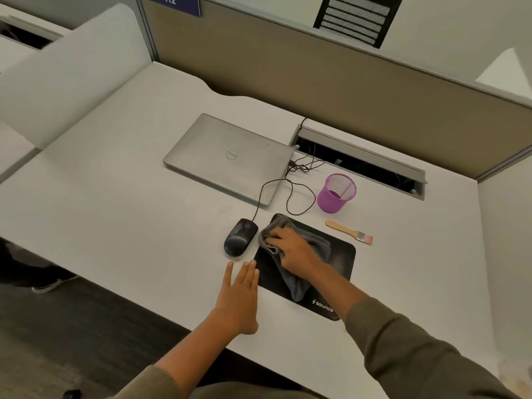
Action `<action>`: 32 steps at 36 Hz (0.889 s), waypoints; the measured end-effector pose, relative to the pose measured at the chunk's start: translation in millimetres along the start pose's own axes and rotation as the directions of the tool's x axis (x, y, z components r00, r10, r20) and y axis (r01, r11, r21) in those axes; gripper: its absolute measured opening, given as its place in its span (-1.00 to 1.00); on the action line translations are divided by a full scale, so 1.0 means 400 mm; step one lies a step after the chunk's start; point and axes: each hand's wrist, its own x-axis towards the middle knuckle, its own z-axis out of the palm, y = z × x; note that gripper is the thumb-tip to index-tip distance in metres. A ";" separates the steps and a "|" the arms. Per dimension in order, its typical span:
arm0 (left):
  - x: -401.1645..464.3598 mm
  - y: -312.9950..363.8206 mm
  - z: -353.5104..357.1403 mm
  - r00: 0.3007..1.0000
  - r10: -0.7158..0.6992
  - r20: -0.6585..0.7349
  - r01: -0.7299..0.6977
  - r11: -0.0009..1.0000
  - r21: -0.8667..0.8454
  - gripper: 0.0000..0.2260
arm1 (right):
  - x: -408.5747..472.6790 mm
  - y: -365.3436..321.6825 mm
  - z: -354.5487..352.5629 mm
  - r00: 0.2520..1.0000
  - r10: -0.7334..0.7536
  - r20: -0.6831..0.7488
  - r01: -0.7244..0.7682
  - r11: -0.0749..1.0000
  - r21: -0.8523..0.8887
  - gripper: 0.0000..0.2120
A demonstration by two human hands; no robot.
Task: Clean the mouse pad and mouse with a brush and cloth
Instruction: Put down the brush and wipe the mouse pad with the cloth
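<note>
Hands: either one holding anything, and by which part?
The right hand presses the grey cloth onto the mouse pad, gripping it at its bunched far end. The left hand lies flat and open on the desk, holding nothing.

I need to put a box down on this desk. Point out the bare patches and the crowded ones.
Widest bare patch: the desk left of the laptop and mouse. Another lies right of the brush and mouse pad, towards the side panel. Crowded: the middle, where the cable, purple cup, cloth and both hands sit.

Probably an office: partitioned desk (115, 197), closed laptop (227, 156).
</note>
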 end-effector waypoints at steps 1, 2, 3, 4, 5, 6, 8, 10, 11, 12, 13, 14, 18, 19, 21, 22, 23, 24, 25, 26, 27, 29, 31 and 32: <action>0.001 0.000 -0.001 1.000 -0.001 0.001 0.001 1.000 -0.005 -0.10 | -0.009 0.013 -0.006 0.996 0.069 -0.054 -0.067 0.997 0.023 -0.60; 0.002 0.000 -0.002 1.000 -0.002 0.000 0.002 1.000 -0.011 -0.10 | -0.013 0.029 -0.009 0.964 0.211 -0.160 -0.206 0.977 0.051 -0.63; 0.002 0.001 -0.001 1.000 -0.005 -0.004 0.005 1.000 -0.015 -0.10 | -0.018 0.039 -0.009 0.897 0.374 -0.238 -0.364 0.928 0.084 -0.66; 0.002 0.001 0.000 1.000 -0.008 -0.008 0.008 1.000 -0.016 -0.10 | -0.028 0.030 -0.010 0.855 0.455 -0.248 -0.448 0.890 0.086 -0.68; 0.001 0.002 0.002 1.000 -0.010 -0.010 0.010 1.000 -0.013 -0.10 | -0.040 0.012 -0.004 0.888 0.413 -0.203 -0.419 0.908 0.016 -0.66; -0.001 0.003 0.002 1.000 -0.010 -0.010 0.010 1.000 -0.007 -0.10 | -0.056 -0.003 0.004 0.950 0.288 -0.119 -0.295 0.955 -0.043 -0.62; -0.003 0.004 0.000 1.000 -0.010 -0.013 0.010 1.000 0.011 -0.10 | -0.095 -0.008 0.019 1.000 0.001 -0.006 -0.001 1.000 -0.023 -0.56; -0.002 0.005 -0.004 1.000 -0.011 -0.010 0.011 1.000 0.015 -0.10 | -0.117 0.038 0.024 0.999 -0.026 -0.026 0.025 0.999 -0.048 -0.57; 0.000 0.005 -0.005 1.000 -0.012 -0.010 0.013 1.000 0.014 -0.10 | -0.119 0.062 0.018 0.986 0.100 -0.130 -0.105 0.994 -0.035 -0.61; 0.000 0.006 -0.005 1.000 -0.015 -0.009 0.015 1.000 0.014 -0.11 | -0.117 0.067 0.005 0.935 0.279 -0.219 -0.279 0.960 0.030 -0.66; 0.000 0.007 -0.006 1.000 -0.017 -0.007 0.017 1.000 0.013 -0.10 | -0.118 0.065 0.001 0.878 0.403 -0.257 -0.402 0.914 0.059 -0.70; -0.001 0.008 -0.006 1.000 -0.020 -0.004 0.020 1.000 0.013 -0.10 | -0.120 0.042 -0.002 0.868 0.436 -0.238 -0.434 0.899 0.066 -0.70; -0.004 0.012 -0.011 1.000 -0.021 -0.005 0.021 1.000 0.022 -0.09 | -0.158 0.012 0.045 0.990 -0.144 -0.015 0.141 0.984 -0.104 -0.54; -0.002 0.012 -0.012 1.000 -0.021 -0.001 0.022 1.000 0.014 -0.09 | -0.160 0.036 0.052 0.988 -0.149 -0.030 0.144 0.981 -0.133 -0.57; 0.001 0.009 -0.015 1.000 -0.023 0.009 0.023 1.000 -0.010 -0.10 | -0.155 0.072 0.049 0.970 0.153 -0.190 -0.168 0.984 -0.064 -0.68; 0.002 0.007 -0.016 1.000 -0.024 0.012 0.024 1.000 -0.017 -0.10 | -0.149 0.070 0.040 0.902 0.343 -0.260 -0.347 0.937 0.035 -0.74; 0.002 0.006 -0.016 1.000 -0.023 0.014 0.024 1.000 -0.020 -0.09 | -0.142 0.065 0.042 0.850 0.448 -0.278 -0.437 0.893 0.103 -0.76; 0.002 0.005 -0.016 1.000 -0.021 0.015 0.021 1.000 -0.021 -0.09 | -0.140 0.042 0.041 0.861 0.447 -0.243 -0.446 0.893 0.066 -0.72; 0.001 0.004 -0.015 1.000 -0.017 0.015 0.018 1.000 -0.021 -0.09 | -0.140 0.020 0.047 0.937 0.318 -0.143 -0.327 0.944 -0.044 -0.67; 0.002 0.004 -0.014 1.000 -0.013 0.012 0.013 1.000 -0.021 -0.08 | -0.147 0.008 0.053 0.990 0.136 -0.038 -0.139 0.986 -0.095 -0.60; 0.002 0.003 -0.015 1.000 -0.010 0.009 0.010 1.000 -0.020 -0.08 | -0.157 0.009 0.055 0.997 -0.078 0.012 0.079 0.988 -0.131 -0.56; 0.004 0.001 -0.017 1.000 -0.009 0.013 0.010 0.999 -0.030 -0.08 | -0.169 0.032 0.047 0.988 -0.153 0.008 0.153 0.981 -0.116 -0.58; 0.005 0.001 -0.018 1.000 -0.011 0.016 0.012 0.999 -0.044 -0.08 | -0.168 0.051 0.027 0.969 0.150 -0.198 -0.155 0.988 -0.010 -0.68; 0.004 0.001 -0.017 1.000 -0.013 0.014 0.013 0.999 -0.048 -0.08 | -0.163 0.050 0.021 0.895 0.356 -0.270 -0.343 0.935 0.094 -0.73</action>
